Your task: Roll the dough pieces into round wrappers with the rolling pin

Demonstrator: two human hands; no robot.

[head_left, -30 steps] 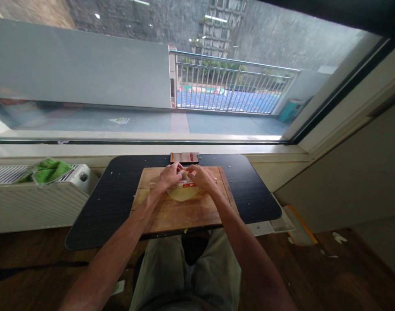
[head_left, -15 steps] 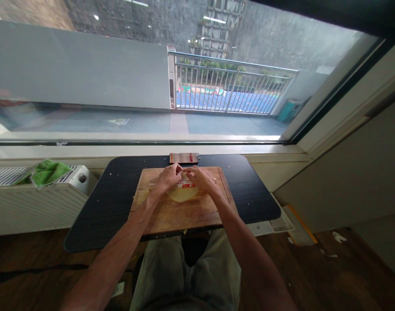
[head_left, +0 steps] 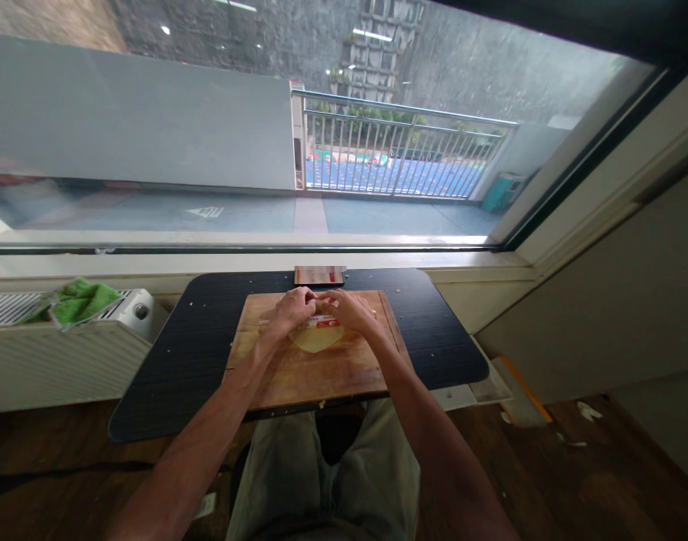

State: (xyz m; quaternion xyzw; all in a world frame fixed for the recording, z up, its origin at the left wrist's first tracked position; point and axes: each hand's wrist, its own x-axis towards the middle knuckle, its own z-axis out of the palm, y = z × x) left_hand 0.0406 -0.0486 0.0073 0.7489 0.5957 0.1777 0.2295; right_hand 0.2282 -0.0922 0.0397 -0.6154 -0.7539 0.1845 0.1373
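A wooden board point(head_left: 321, 372) lies on a black table. On it rests a flat, pale yellow sheet point(head_left: 316, 340), its lower end rounded, with a red and white printed item point(head_left: 325, 321) on top. My left hand point(head_left: 295, 308) is at the sheet's upper left with its fingers closed on the far edge. Facing it, my right hand point(head_left: 348, 308) has its fingers bent together at the upper right of the same edge. The fingertips of both nearly meet and partly hide the pale material between them.
Just beyond the board lies a phone point(head_left: 319, 276) at the back of the black table point(head_left: 445, 346). A green cloth point(head_left: 84, 300) is on the radiator point(head_left: 56, 361) to the left. The window sill runs behind the table.
Both hands have shifted very slightly, with the fingers moved a little nearer to me. The far edge of the pale sheet looks more folded over the printed item.
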